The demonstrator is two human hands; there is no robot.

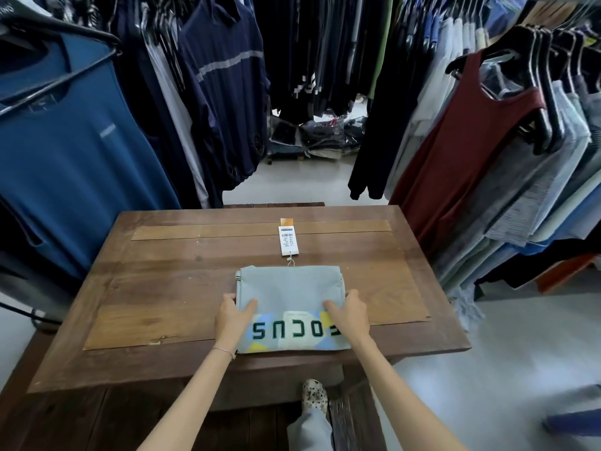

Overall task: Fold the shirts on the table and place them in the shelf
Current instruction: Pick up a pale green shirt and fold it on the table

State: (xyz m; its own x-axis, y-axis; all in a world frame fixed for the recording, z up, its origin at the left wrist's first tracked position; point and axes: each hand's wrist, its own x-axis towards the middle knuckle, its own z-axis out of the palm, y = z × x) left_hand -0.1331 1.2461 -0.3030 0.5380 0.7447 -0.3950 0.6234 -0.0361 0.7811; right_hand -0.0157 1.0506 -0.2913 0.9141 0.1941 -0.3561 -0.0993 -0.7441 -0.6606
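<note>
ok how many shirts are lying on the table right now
1: a folded grey shirt near the table's front edge, gripped by the left hand and right hand. Its tag lies behind it.

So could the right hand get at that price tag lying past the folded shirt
Probably yes. The price tag lies in the open on the table beyond the folded shirt, nothing covering it, though the right hand now grips the shirt's edge.

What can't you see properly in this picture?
- Head view: the small print on the price tag is too tiny to read.
- The first letter on the folded shirt is hidden under the right hand.
- The left hand covers the shirt's left edge.
- No shelf is in view.
</note>
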